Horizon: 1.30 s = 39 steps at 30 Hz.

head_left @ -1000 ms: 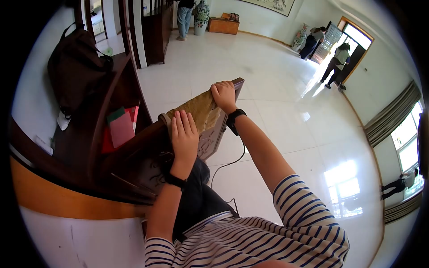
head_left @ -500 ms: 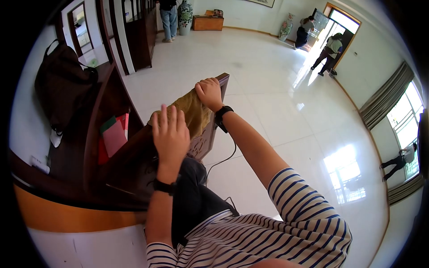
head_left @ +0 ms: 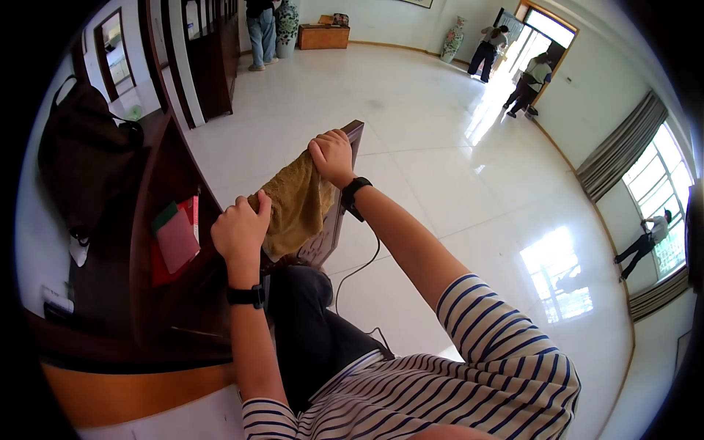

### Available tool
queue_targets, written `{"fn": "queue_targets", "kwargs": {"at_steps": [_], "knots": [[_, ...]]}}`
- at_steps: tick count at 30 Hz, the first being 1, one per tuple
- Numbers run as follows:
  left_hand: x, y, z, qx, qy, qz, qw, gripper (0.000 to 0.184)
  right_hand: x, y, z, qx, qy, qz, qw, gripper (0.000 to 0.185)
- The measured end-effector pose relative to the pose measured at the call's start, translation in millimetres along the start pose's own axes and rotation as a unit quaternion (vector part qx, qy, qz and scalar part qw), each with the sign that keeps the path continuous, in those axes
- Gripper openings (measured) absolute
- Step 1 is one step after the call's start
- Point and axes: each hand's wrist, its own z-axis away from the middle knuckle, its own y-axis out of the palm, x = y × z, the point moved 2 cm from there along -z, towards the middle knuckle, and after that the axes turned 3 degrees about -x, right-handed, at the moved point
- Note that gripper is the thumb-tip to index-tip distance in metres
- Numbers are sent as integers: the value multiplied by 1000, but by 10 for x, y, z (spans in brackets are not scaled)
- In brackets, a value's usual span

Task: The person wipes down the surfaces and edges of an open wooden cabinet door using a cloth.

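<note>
A brown-yellow cloth (head_left: 297, 202) hangs over the top edge of a dark wooden panel (head_left: 323, 246) with a carved face. My right hand (head_left: 334, 158) is closed over the panel's far upper end, gripping the cloth's upper corner against the wood. At the cloth's near end, my left hand (head_left: 240, 231) has its fingers curled over and its thumb against the cloth. The undersides of the fingers on both hands are hidden.
To the left, a dark wooden shelf unit (head_left: 169, 165) holds red and green folders (head_left: 176, 238) and a dark bag (head_left: 88, 158). A black cable (head_left: 359, 271) runs down beside the panel. Several people stand farther off, near a doorway, a window and a large vase (head_left: 287, 29).
My left hand has gone from spread fingers above the cloth to a closed grip at its near end, lower left. My right hand keeps its hold. The view has shifted slightly.
</note>
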Motion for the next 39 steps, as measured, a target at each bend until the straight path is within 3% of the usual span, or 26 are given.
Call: {"fn": "queue_targets", "kwargs": {"at_steps": [8, 10, 11, 13, 14, 15, 17, 18, 21, 31, 33, 37, 39], "knots": [[12, 44, -5, -79, 22, -38, 996, 51, -46, 60, -116, 51, -3, 22, 998, 31], [12, 52, -5, -100, 27, -47, 994, 50, -91, 87, -192, 159, 5, 49, 986, 36], [13, 55, -8, -109, 28, -50, 992, 49, -108, 99, -252, 161, 5, 51, 986, 36], [18, 56, -13, -117, 29, -52, 991, 49, -114, 150, -371, 309, 37, 80, 947, 41], [23, 57, -14, -116, 32, -48, 992, 48, -110, 146, -463, 422, 64, 113, 897, 38], [29, 58, -11, -114, 36, -44, 992, 47, -183, 208, -509, 423, 63, 114, 897, 38], [36, 60, -3, -107, 36, -40, 993, 47, -332, 409, -536, 535, -5, 118, 837, 39], [37, 61, 0, -100, 36, -36, 994, 46, -119, 245, -672, 580, 144, 108, 794, 42], [27, -17, -19, -68, 31, -13, 997, 46, -147, 296, -739, 614, 162, 62, 770, 48], [55, 2, -20, -60, 42, 10, 997, 45, -276, 414, -737, 547, 111, 36, 829, 56], [63, 29, -33, -74, 41, 9, 996, 45, -217, 342, -719, 455, 141, 35, 879, 56], [67, 55, -42, -83, 39, -16, 996, 45, -265, 396, -670, 381, 162, 21, 910, 58], [73, 66, -43, -69, 34, -17, 997, 47, -326, 445, -680, 277, 227, -19, 933, 56]]}}
